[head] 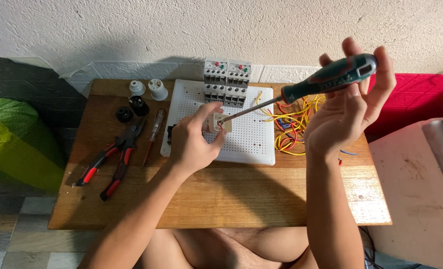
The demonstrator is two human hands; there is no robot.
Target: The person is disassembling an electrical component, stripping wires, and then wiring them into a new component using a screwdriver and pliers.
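My left hand (194, 139) grips a small cream-coloured socket part (218, 122) over the white perforated board (246, 144). A short red wire shows at that part. My right hand (348, 107) is raised above the table's right side and holds a screwdriver (326, 79) with a dark green and red handle. Its metal shaft slants down to the left, and the tip rests in the cream part.
Two grey contactor blocks (227, 82) stand at the board's far edge. A tangle of yellow, red and blue wires (291, 124) lies right of the board. Red-handled pliers (112, 159), a thin tester screwdriver (152, 132), white and black lamp holders (139, 97) lie left on the wooden table (221, 199).
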